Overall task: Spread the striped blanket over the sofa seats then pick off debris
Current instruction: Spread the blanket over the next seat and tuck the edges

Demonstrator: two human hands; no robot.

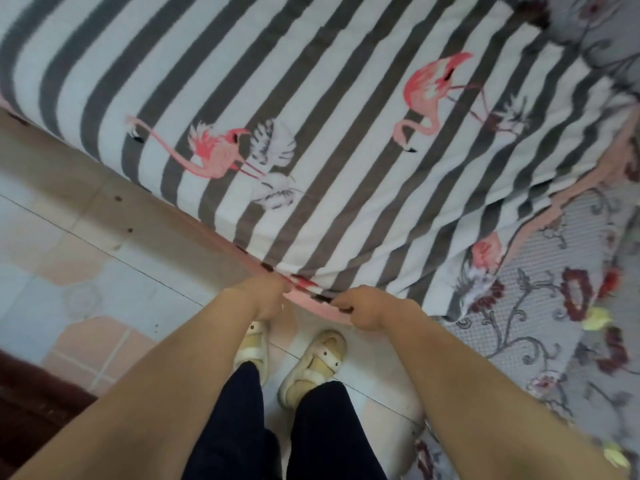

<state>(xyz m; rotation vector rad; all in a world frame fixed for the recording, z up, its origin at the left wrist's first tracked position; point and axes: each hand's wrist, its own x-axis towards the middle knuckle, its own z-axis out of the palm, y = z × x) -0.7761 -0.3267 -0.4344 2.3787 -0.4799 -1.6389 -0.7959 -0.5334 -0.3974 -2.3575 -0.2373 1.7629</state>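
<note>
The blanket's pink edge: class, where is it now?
In the head view, the pink edge runs low at centre, gripped between the left hand and right hand, above the shoes.

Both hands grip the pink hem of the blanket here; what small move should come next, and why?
Probably draw the striped blanket rightward: the left hand and right hand pinch its hem, and the floral sofa cover there lies uncovered.

I can read no text, label, brand or number anywhere in my head view. The striped blanket (311,98) carries only flamingo and leaf prints, and the floral sofa cover (554,306) shows only flowers and vines.
</note>
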